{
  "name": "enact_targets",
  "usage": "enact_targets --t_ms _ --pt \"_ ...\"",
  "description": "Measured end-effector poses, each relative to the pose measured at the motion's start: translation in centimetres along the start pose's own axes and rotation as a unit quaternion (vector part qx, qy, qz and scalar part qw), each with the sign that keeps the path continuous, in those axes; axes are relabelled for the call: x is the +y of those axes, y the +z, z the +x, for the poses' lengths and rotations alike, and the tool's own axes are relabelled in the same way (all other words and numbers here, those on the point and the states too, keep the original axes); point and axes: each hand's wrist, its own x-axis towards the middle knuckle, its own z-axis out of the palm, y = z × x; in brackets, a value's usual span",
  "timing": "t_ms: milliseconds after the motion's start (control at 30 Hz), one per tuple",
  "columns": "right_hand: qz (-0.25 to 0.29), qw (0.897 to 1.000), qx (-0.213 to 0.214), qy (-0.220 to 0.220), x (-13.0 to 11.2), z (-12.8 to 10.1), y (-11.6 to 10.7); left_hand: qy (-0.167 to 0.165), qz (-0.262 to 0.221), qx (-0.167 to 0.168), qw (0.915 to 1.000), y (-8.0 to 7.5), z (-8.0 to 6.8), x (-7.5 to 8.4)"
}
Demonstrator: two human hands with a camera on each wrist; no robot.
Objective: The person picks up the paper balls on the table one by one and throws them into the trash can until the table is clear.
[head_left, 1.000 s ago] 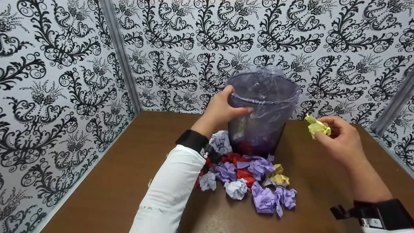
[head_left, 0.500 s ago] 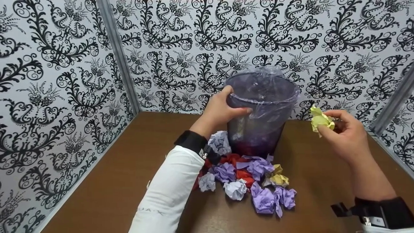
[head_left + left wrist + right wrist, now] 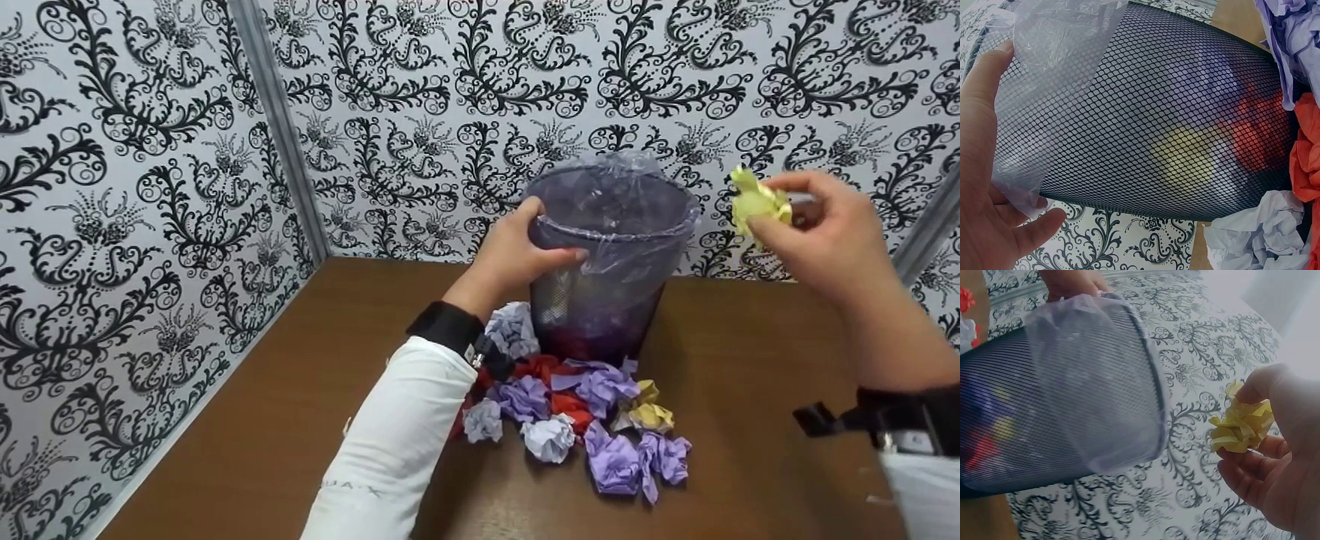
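Note:
A black mesh bin (image 3: 600, 292) (image 3: 1174, 129) (image 3: 1055, 405) lined with a clear plastic bag (image 3: 630, 247) stands on the brown table (image 3: 315, 390). My left hand (image 3: 517, 251) (image 3: 982, 185) grips its rim on the left side. My right hand (image 3: 825, 225) (image 3: 1280, 461) is raised to the right of the bin at rim height and pinches a crumpled yellow paper ball (image 3: 757, 201) (image 3: 1241, 427). Through the mesh I see red and yellow paper inside the bin.
A heap of crumpled paper balls (image 3: 585, 420), purple, red, white and yellow, lies in front of the bin. Patterned black-and-white walls (image 3: 150, 187) close in the table on the left, back and right.
My right hand has lifted the yellow paper ball from table height up to the level of the bin's rim. The left hand and bin have stayed put.

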Motion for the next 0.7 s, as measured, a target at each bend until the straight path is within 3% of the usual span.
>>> enact_targets --t_ms 333,700 --pt "-0.035 0.998 -0.048 0.006 -4.8 4.4 -0.2 0.015 0.038 0.012 0.9991 -0.2 -0.1 -0.1" --pt "-0.075 0.989 -0.123 -0.029 -7.9 7.9 3.3 0.009 0.033 0.011 0.9994 -0.1 -0.1 0.0"
